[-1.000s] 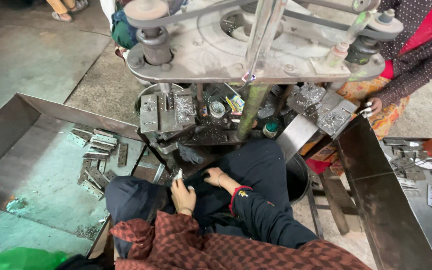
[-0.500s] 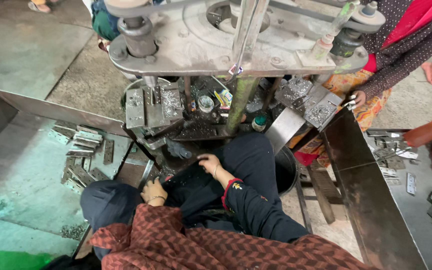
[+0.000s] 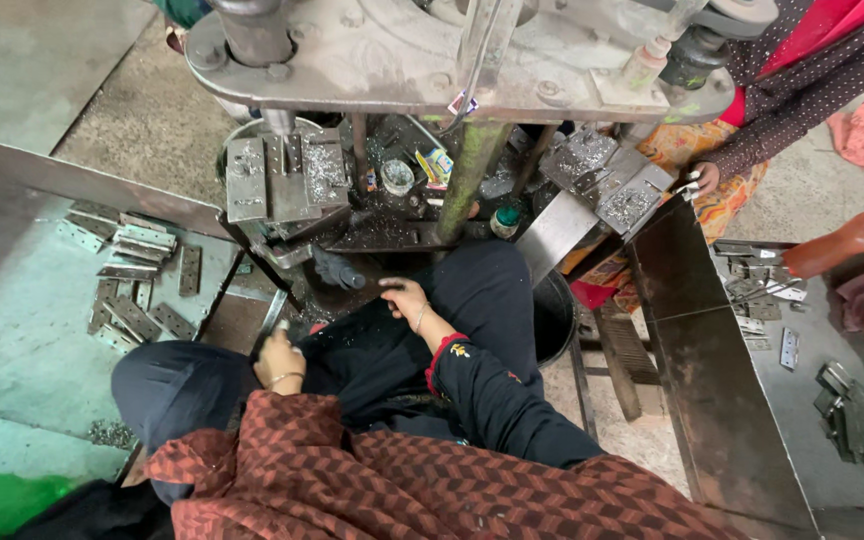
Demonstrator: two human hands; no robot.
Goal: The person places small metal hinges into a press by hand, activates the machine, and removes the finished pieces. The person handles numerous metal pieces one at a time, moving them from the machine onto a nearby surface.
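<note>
My left hand (image 3: 280,358) rests by my left knee, closed on a small pale metal piece that shows at its top. My right hand (image 3: 404,298) reaches forward over my dark lap to the base of the grey press machine (image 3: 402,60), fingers bent down among metal shavings; what they hold is hidden. Right in front of it stand steel die blocks (image 3: 282,175) covered in shavings.
Flat metal hinge plates (image 3: 132,285) lie piled in the sheet-metal tray on the left. More plates (image 3: 852,415) fill a tray on the right. A co-worker's hand (image 3: 704,178) works at another die block (image 3: 607,180). A black bucket (image 3: 555,318) stands beside my right leg.
My left hand has dropped back toward my knee. My right hand has stretched forward to the machine base. The view has moved closer and a little to the right.
</note>
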